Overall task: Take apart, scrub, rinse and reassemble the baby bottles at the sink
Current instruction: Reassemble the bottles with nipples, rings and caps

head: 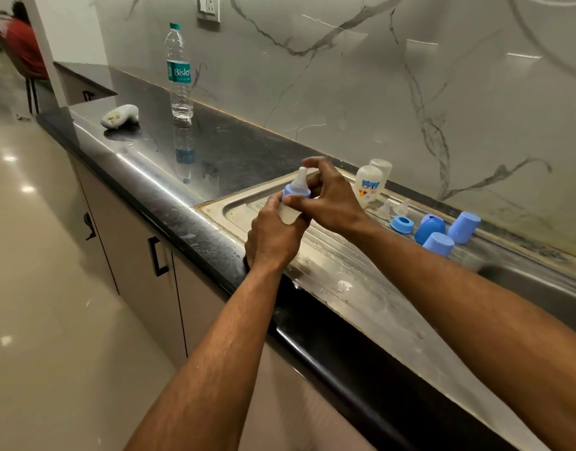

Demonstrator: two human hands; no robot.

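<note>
Two hands meet on one baby bottle (pixel 291 208), held upright above the near-left corner of the steel drainboard (pixel 342 271). Left hand (pixel 273 236) wraps the bottle's pale body, fingers curled tight round it. Right hand (pixel 329 196) pinches the blue collar ring (pixel 295 191) between thumb and fingers, index finger arched over the clear teat (pixel 302 176) — a twisting grip, though whether tightening or loosening cannot be read here.

Farther back on the drainboard, toward the wall: two bare bottle bodies (pixel 371 185) standing neck-down, two loose clear teats (pixel 392 209), one loose blue ring (pixel 401 224), three blue caps (pixel 442 231) mouth-down. Parts look wet and set out as if draining, so scrubbing and rinsing seem largely done.

Judged stage: reassembly, first bottle of three — its cap not yet on, the other two bottles wholly apart.

Left of the drainboard on the black counter (pixel 221 148): a Bisleri water bottle (pixel 179 71), a grey stone (pixel 120 116).
</note>
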